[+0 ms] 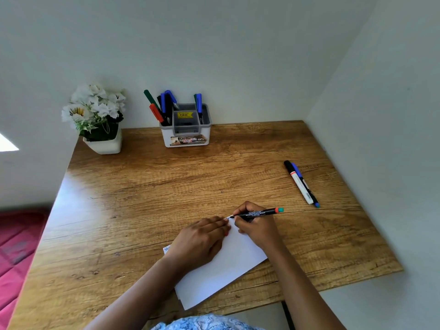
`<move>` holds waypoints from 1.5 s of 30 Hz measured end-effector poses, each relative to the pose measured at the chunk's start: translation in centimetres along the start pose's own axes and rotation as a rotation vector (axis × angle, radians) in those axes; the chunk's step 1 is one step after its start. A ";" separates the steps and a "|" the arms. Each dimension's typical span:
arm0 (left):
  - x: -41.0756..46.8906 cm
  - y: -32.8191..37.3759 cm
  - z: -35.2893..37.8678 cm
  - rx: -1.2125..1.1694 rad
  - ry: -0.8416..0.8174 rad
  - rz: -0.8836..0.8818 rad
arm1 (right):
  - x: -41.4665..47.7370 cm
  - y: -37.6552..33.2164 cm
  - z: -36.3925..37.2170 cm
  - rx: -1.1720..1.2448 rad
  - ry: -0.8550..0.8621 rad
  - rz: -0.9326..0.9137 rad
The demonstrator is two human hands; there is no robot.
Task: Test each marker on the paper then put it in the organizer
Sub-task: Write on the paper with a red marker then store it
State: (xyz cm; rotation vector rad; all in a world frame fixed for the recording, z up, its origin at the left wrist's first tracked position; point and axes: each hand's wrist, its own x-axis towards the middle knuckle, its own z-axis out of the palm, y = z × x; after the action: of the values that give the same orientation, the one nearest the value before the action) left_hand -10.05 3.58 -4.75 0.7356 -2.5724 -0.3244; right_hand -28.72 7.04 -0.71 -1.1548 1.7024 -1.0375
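The right hand [257, 227] has its fingers curled round a black marker [259, 213], gripping it near the writing end. The marker's tip touches the far corner of the paper [228, 265], and its red and teal back end points to the right, just above the wood. The left hand [200, 241] lies flat on the paper with its fingers straight, pressing the sheet down, and its fingertips are just beside the marker's tip. The paper lies at an angle on the tabletop [142, 198] near the front edge, and a little blue writing [167, 248] shows at its left corner. On the right side of the tabletop, well apart from the hands, a white marker [302, 188] with a black cap and a blue marker [296, 168] lie side by side, touching. The organizer [185, 136] stands at the back against the wall. Its left compartment holds green, red, blue and black markers [164, 108] that lean at different angles. Its right compartment holds a blue and a green one [199, 106], and the middle grey tray bears a yellow sticker. A white pot [104, 145] of white flowers [95, 103] stands at the back left corner.
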 end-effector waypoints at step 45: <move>0.0 0.1 -0.2 -0.018 -0.010 -0.029 | 0.1 0.4 0.2 0.056 0.116 0.039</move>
State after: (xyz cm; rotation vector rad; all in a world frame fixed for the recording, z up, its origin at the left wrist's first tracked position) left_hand -10.04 3.61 -4.56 0.7671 -2.5669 -0.3603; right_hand -28.62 7.03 -1.16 -1.0396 1.7673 -1.1395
